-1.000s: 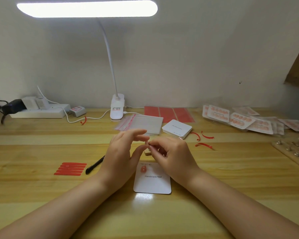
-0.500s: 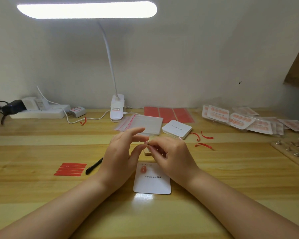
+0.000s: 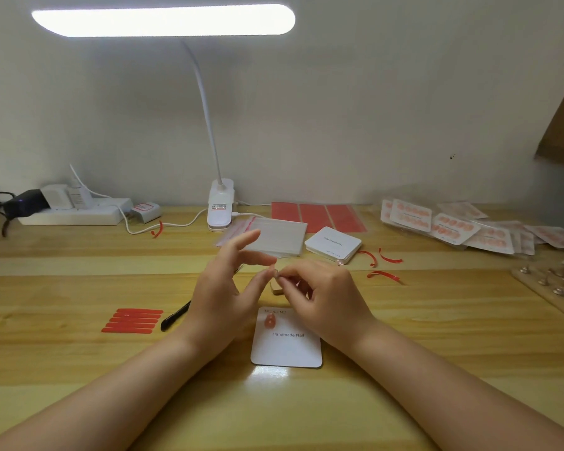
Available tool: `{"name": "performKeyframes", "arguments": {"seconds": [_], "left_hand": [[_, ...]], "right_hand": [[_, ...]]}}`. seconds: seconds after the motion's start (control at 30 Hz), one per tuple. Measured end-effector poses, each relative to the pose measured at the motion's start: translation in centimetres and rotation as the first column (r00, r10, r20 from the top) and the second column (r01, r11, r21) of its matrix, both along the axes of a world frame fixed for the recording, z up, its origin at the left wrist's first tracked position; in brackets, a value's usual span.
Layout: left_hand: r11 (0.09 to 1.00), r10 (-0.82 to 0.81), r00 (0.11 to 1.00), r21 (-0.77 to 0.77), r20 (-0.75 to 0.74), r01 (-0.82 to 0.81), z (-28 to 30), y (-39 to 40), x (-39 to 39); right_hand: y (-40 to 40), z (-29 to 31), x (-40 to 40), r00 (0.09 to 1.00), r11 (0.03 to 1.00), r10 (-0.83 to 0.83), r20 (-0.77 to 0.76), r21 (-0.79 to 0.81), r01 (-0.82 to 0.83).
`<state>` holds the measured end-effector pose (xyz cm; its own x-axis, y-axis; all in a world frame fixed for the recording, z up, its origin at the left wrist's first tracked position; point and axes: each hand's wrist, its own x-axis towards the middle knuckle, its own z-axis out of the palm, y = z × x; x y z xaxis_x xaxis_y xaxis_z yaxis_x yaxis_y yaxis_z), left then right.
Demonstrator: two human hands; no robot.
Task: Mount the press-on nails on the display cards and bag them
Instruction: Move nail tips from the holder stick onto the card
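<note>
1. The display card (image 3: 287, 341) lies flat on the bench (image 3: 79, 369) at lower centre of the frame, directly below both hands and a little nearer the camera. Its printed line reads across the frame, and its long axis runs up and down the frame, away from the person.
2. One orange nail (image 3: 269, 321) already sits at the card's upper left corner. The rest of the top row, to the right of it, looks bare, though the right hand hides part of it.
3. The right hand (image 3: 326, 301) has its fingers curled, with thumb and forefinger pinching something very small at mid-frame; it is too small to name, though it is probably the next nail or its sticky tab.
4. The left hand (image 3: 222, 297) is spread and relaxed, its fingertips meeting the right hand's pinch, its upper fingers lifted over a stack of clear bags (image 3: 274, 237).
5. The pinch point hovers just above the card's top edge, so I judge the coming move to be a short drop down the frame. The right hand is the nearer one to the free spots.
6. A small tan block (image 3: 276, 289) sits on the bench between the hands. Finished bagged cards (image 3: 453, 227) lie at the upper right.
</note>
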<state>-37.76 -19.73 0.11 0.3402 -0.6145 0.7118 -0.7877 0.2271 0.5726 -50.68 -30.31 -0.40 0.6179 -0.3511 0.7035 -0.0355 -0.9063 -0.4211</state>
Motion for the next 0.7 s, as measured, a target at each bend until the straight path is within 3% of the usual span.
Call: {"name": "performKeyframes", "arguments": {"seconds": [0.13, 0.27, 0.7], "left_hand": [[0.999, 0.051, 0.998, -0.004, -0.033, -0.051, -0.2, -0.3, 0.5], [0.998, 0.062, 0.997, 0.014, -0.039, -0.061, -0.3, -0.3, 0.6], [0.994, 0.072, 0.997, 0.081, -0.008, -0.072, -0.1, -0.2, 0.3]], "right_hand": [[-0.4, 0.1, 0.0, 0.997, 0.983, -0.075, 0.032, 0.168, 0.068], [-0.8, 0.1, 0.1, 0.991, 0.946, -0.128, -0.031, 0.297, 0.132], [-1.3, 0.3, 0.1, 0.862, 0.917, -0.324, -0.390, 0.093, 0.387]]}}
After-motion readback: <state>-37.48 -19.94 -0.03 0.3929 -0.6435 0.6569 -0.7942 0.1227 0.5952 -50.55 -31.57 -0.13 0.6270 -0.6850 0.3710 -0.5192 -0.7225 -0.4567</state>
